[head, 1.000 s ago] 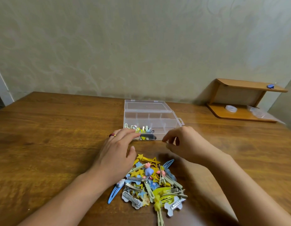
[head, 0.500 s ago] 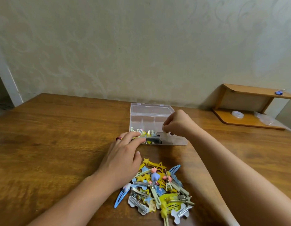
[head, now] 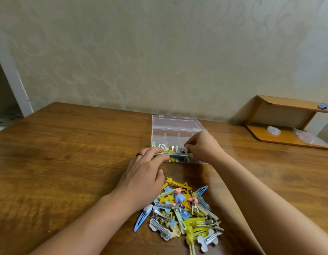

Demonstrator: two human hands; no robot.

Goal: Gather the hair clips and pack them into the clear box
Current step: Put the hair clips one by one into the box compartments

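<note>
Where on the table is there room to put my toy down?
The wooden table is bare to the left of the left hand, and also between the clear plastic box and the wooden shelf. It's crowded around the pile of colourful hair clips.

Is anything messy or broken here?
Nothing looks broken. The only mess is the pile of clips jumbled on the table near the box, still unpacked. The box sits level with its lid open, and some clips are inside its front row.
</note>
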